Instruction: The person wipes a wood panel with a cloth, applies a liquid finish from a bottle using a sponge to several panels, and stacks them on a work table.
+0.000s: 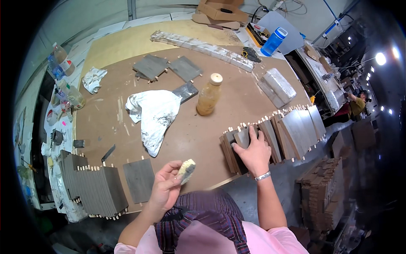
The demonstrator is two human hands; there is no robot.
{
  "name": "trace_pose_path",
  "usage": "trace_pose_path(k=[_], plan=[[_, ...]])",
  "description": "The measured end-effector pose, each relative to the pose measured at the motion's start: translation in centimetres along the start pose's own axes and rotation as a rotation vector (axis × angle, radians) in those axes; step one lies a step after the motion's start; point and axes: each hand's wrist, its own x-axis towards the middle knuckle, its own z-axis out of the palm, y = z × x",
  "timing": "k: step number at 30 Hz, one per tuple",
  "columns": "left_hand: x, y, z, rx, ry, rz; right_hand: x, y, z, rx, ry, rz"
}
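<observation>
A small yellowish sponge (187,171), smeared dark grey on one side, is pinched in my left hand (167,186) above the table's near edge. My right hand (255,153) reaches over a leaning row of grey wooden panels (297,125) with pale dowel pegs. Its thumb and fingers grip the top of one grey panel (242,138) near the row's left end; the fingertips are partly hidden. Left of my left hand, a single grey panel (139,180) lies flat. Beside it stands a tight row of pegged grey panels (95,186).
A stained white cloth (153,112) and a bottle of amber liquid (209,95) occupy the brown table's (182,139) middle. Behind are loose panels (150,66) and a long wrapped bar (203,47). A wrapped block (279,84) sits right; a blue bottle (274,41) stands at the back.
</observation>
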Motion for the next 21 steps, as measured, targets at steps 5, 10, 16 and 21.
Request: trace_pose_path(k=[5,10,16,21], plan=[[-0.3,0.1,-0.3,-0.005,-0.006,-0.008,0.7,-0.7,0.3,-0.098,-0.054,0.048],[-0.1,0.3,-0.6,-0.009,-0.010,-0.015,0.2,-1.3,0.3,-0.031,-0.029,0.066],[1.1,1.2,0.3,0.209,-0.153,-0.099,-2.9,-1.6,-2.8,0.003,-0.051,-0.085],[6.6,1.4,3.2,1.127,-0.534,-0.205,-6.2,1.4,-4.9,0.039,-0.192,-0.178]])
